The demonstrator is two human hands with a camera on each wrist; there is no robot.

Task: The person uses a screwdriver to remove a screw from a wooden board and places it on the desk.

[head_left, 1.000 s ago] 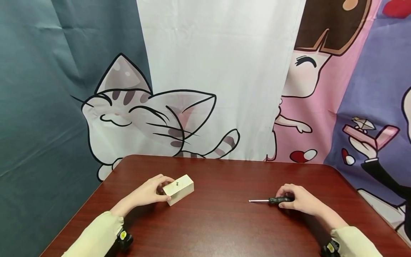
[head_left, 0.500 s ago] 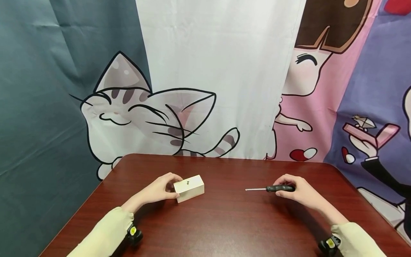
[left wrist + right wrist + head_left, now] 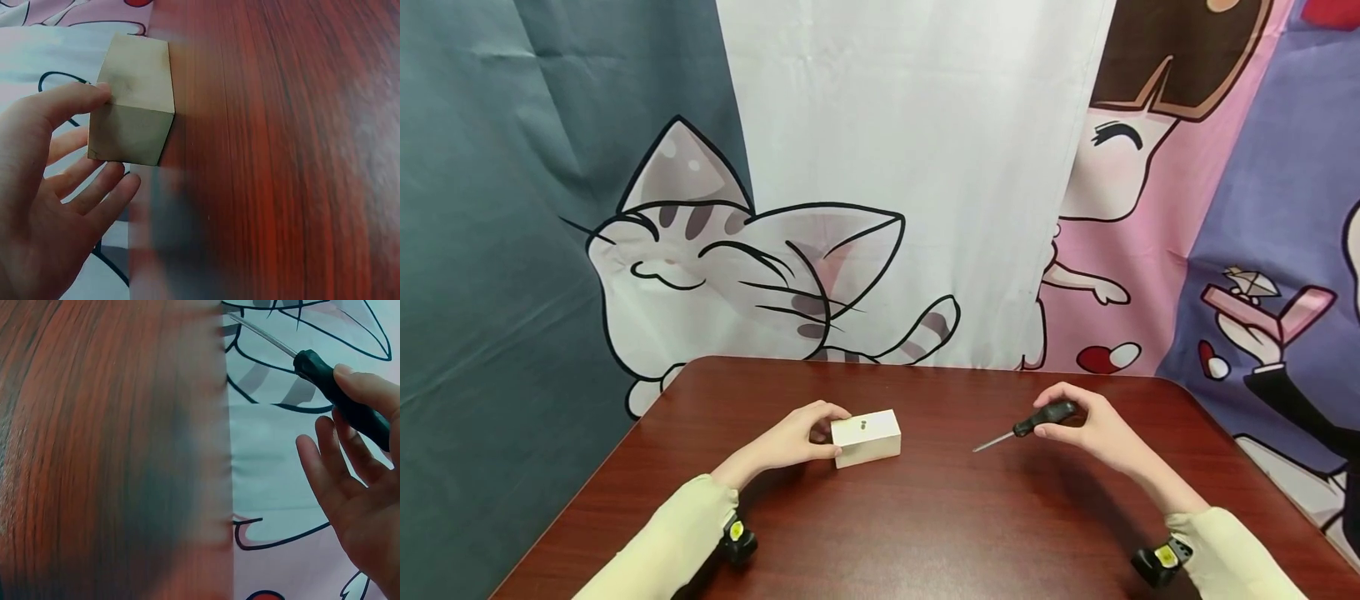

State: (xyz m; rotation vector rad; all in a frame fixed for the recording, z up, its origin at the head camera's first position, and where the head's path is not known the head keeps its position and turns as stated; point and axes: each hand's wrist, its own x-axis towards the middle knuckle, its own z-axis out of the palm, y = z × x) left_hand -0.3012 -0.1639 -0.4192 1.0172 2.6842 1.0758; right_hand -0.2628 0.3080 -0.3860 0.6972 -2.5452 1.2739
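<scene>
My left hand [image 3: 801, 437] grips the left end of a pale wooden block [image 3: 867, 438], thumb on the near side and fingers behind. Two small dark marks, like holes or screw heads, show on the block's top face. In the left wrist view the thumb presses the block [image 3: 137, 75] near an edge while the other fingers lie beneath. On the right, my right hand [image 3: 1093, 425] holds a screwdriver [image 3: 1045, 417] by its black handle between thumb and fingers. Its thin metal shaft points left and down toward the block, apart from it. The right wrist view shows the screwdriver handle [image 3: 340, 394] under the thumb.
Both hands are over a dark red-brown wooden table [image 3: 940, 525]. Behind its far edge hangs a printed curtain [image 3: 910, 167] with cartoon figures. Each wrist wears a small black camera, one at the left sleeve [image 3: 739, 543] and one at the right.
My left hand has moved right with the block and turned it slightly. My right hand has risen with the screwdriver, whose shaft has tilted from level to tip-down.
</scene>
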